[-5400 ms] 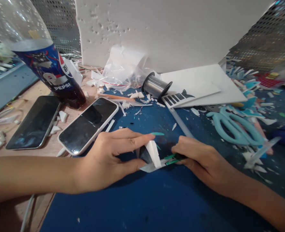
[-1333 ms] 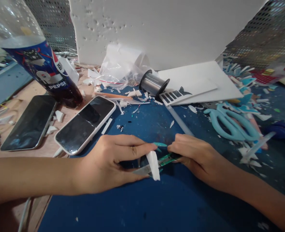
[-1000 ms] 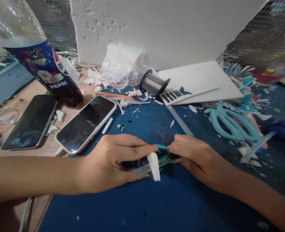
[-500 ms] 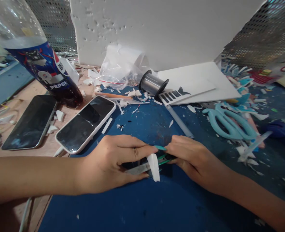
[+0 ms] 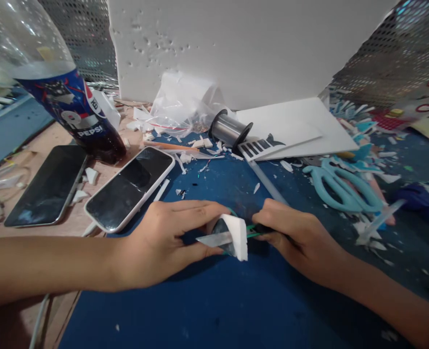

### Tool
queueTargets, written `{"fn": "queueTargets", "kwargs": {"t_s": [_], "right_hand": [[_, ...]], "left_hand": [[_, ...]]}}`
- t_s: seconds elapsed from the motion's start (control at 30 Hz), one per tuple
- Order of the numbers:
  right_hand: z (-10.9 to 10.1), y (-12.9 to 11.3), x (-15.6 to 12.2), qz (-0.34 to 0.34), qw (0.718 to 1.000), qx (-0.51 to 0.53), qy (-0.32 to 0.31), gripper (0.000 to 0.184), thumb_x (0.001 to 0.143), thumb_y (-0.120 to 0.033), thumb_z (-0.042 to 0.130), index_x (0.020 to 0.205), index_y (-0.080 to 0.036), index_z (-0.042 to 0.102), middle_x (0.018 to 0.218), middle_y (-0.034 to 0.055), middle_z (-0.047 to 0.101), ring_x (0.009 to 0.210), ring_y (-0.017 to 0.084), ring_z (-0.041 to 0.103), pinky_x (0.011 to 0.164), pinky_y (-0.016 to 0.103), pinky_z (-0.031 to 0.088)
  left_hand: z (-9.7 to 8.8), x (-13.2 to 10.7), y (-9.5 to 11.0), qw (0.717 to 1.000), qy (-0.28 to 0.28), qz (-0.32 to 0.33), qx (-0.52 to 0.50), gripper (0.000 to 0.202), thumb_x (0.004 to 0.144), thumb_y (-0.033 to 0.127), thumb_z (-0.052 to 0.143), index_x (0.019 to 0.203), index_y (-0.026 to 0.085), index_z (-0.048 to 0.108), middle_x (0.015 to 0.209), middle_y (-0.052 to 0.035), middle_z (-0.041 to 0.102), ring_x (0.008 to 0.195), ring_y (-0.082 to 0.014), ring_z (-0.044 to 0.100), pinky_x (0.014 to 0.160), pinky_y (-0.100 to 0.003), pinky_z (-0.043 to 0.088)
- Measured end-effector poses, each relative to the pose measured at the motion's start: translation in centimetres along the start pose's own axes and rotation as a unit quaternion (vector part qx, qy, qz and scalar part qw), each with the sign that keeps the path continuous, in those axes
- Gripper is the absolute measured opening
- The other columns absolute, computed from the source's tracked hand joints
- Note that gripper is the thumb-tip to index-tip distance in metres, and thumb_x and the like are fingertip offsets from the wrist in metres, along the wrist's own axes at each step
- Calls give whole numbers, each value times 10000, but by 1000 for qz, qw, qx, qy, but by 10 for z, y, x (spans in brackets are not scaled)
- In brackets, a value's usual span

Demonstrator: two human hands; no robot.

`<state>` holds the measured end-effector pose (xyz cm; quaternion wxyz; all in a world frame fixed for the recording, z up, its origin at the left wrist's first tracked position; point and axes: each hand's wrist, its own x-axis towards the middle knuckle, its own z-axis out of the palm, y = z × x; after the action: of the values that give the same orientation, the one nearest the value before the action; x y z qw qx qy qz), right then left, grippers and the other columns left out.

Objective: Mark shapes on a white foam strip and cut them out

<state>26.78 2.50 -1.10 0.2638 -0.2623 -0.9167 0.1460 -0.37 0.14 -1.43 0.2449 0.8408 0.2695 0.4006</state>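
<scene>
Between the thumb and fingers of my left hand (image 5: 180, 242) is a small white foam piece (image 5: 239, 236) with a dark grey inner face. My right hand (image 5: 290, 232) is wrapped round the green and black handle of a utility knife (image 5: 214, 239). The knife's long pale blade lies across the foam piece, its tip pointing left toward my left palm. Part of the handle is hidden inside my right fist. Both hands are just above the blue mat (image 5: 200, 310).
Two phones (image 5: 130, 189) and a Pepsi bottle (image 5: 72, 106) stand to the left. At the back are a wire spool (image 5: 230, 129), plastic bags (image 5: 185, 104) and white foam boards (image 5: 301, 121). Light-blue scissors (image 5: 341, 184) lie to the right among foam scraps.
The foam piece has turned in my left hand, so more of its white edge and dark face shows. The blade's pointed tip now shows clearly. My right hand has shifted slightly.
</scene>
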Motion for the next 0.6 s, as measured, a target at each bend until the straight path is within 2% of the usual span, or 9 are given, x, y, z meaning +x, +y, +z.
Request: {"fn": "queueTargets", "kwargs": {"t_s": [0.17, 0.3, 0.5, 0.6], "right_hand": [[-1, 4, -1, -9, 1000, 6, 0, 310, 1146, -331, 380, 900, -213, 527, 648, -19, 505, 590, 136, 474, 533, 241, 364], [-2, 7, -5, -18, 1000, 1, -3, 316, 1146, -356, 373, 909, -218, 529, 665, -8, 547, 608, 148, 514, 568, 257, 409], [-9, 16, -5, -20, 1000, -15, -2, 300, 1146, -345, 374, 953, -216, 564, 695, 2, 595, 603, 139, 548, 568, 237, 440], [-9, 20, -4, -19, 1000, -20, -4, 294, 1143, -343, 396, 951, -213, 577, 689, -1, 598, 596, 133, 544, 562, 227, 438]], "left_hand": [[2, 0, -2, 1000, 0, 7, -19, 224, 1030, 225, 693, 1226, 120, 670, 1063, -91, 793, 823, -145, 750, 761, -185, 610], [0, 1, 0, 1000, -2, 1, -25, 192, 1032, 229, 693, 1198, 135, 670, 1044, -69, 788, 747, -111, 686, 726, -172, 593], [-1, 2, 1, 1000, 6, 0, -19, 152, 1053, 228, 664, 1185, 157, 640, 997, -22, 766, 697, -72, 635, 705, -127, 563], [0, 1, -1, 1000, 7, 2, -12, 165, 1055, 232, 661, 1206, 175, 626, 1037, -21, 767, 703, -70, 648, 712, -129, 565]]}}
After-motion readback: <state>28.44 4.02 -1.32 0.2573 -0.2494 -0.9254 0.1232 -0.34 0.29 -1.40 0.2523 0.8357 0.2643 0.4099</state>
